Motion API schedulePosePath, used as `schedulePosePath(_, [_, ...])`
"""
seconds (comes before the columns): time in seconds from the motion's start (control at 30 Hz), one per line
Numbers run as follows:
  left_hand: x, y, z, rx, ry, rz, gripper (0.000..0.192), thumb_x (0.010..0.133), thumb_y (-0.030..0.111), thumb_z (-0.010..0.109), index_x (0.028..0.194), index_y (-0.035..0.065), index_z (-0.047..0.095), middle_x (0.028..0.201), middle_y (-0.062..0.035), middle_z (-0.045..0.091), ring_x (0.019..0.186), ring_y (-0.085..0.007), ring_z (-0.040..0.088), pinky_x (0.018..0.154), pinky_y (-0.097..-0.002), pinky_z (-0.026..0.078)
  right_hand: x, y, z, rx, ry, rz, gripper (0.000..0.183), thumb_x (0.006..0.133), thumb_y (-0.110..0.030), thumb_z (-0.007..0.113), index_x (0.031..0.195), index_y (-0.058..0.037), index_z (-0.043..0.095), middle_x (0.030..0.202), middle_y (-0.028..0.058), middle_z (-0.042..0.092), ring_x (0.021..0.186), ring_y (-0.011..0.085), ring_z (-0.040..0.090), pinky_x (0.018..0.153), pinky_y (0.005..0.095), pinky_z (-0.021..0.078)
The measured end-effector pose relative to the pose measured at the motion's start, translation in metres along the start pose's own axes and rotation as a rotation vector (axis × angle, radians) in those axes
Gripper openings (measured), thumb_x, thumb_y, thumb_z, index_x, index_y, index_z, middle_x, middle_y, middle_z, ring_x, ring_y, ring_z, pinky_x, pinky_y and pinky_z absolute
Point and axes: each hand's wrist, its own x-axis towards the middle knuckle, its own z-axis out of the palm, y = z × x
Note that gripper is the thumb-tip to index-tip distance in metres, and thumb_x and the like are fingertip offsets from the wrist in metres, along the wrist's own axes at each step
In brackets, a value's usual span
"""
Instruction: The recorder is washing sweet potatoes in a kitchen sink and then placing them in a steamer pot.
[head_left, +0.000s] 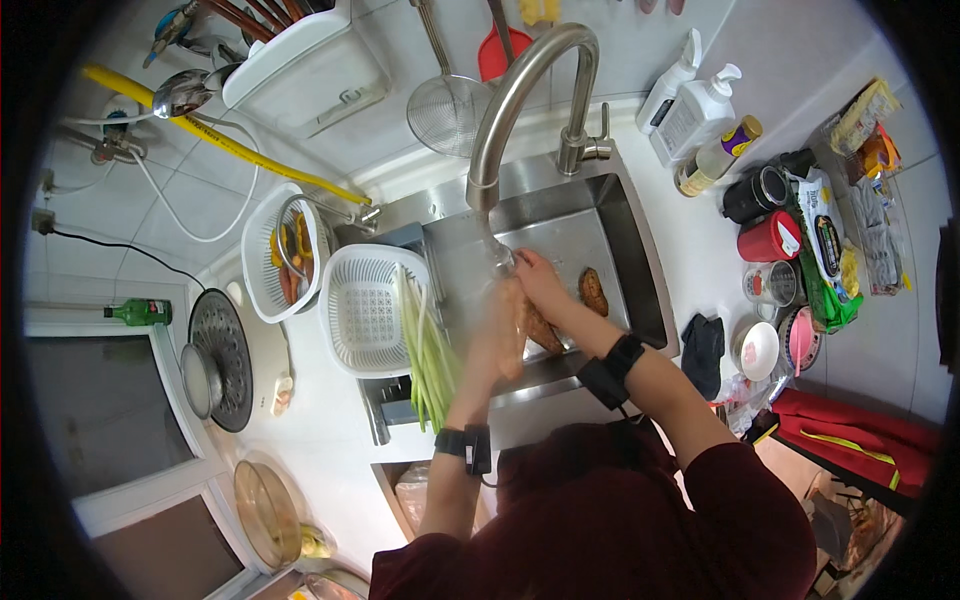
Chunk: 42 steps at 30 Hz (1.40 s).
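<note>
Under the steel faucet (487, 169), water runs onto a long, pale-brown sweet potato (513, 349) in my hands. My left hand (486, 326) grips its left side; a haze in the view blurs these fingers. At the upper end, under the stream, my right hand (541, 283) is curled around it, with some fingertips hidden. Another brown sweet potato (543, 331) lies in the steel sink (559, 229) beneath my right wrist. Farther right on the basin floor rests a smaller sweet potato (592, 291).
Left of the basin, green stalks (426, 360) lean across a white draining basket (367, 360). Behind it, another white basket (259, 281) holds orange and yellow vegetables. Pump bottles (690, 120), a red-lidded container (769, 236) and a white bowl (756, 351) line the right counter.
</note>
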Motion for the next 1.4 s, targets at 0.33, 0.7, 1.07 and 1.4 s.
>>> schedulePosePath(0.33, [0.058, -0.023, -0.050, 0.198, -0.026, 0.506, 0.047, 0.089, 0.048, 0.036, 0.115, 0.0100, 0.047, 0.108, -0.0059, 0.053, 0.097, -0.0199, 0.051, 0.082, -0.0319, 0.043, -0.051, 0.031, 0.025, -0.460, -0.207, -0.729, 0.026, 0.081, -0.011, 0.043, 0.103, 0.0014, 0.051, 0.120, 0.0193, 0.042, 0.118, 0.0360, 0.029, 0.102, 0.0403, 0.0182])
schedulePosePath(0.7, [0.057, -0.038, -0.056, 0.435, -0.150, 0.456, 0.046, 0.090, 0.048, 0.033, 0.112, 0.0095, 0.048, 0.101, -0.0059, 0.054, 0.091, -0.0195, 0.051, 0.076, -0.0317, 0.044, 0.010, 0.038, 0.027, -0.720, 0.154, -0.742, 0.037, 0.077, -0.008, 0.044, 0.113, -0.0038, 0.049, 0.122, 0.0135, 0.044, 0.113, 0.0341, 0.038, 0.096, 0.0435, 0.0277])
schedulePosePath(1.07, [0.052, -0.024, -0.066, 0.413, -0.145, 0.499, 0.045, 0.090, 0.048, 0.033, 0.110, 0.0113, 0.050, 0.097, -0.0032, 0.056, 0.083, -0.0160, 0.054, 0.068, -0.0282, 0.046, -0.027, 0.053, 0.027, -0.232, -0.073, -0.448, 0.031, 0.081, -0.009, 0.045, 0.111, -0.0055, 0.050, 0.122, 0.0166, 0.043, 0.111, 0.0317, 0.043, 0.091, 0.0365, 0.0357])
schedulePosePath(1.4, [0.039, -0.008, -0.023, -0.392, -0.241, -0.070, 0.047, 0.088, 0.046, 0.041, 0.114, 0.0086, 0.048, 0.097, -0.0082, 0.058, 0.087, -0.0211, 0.054, 0.077, -0.0320, 0.045, -0.069, 0.026, 0.007, -0.781, -0.094, -0.763, 0.028, 0.081, -0.013, 0.047, 0.107, -0.0056, 0.053, 0.128, 0.0166, 0.037, 0.124, 0.0330, 0.026, 0.101, 0.0474, 0.0183])
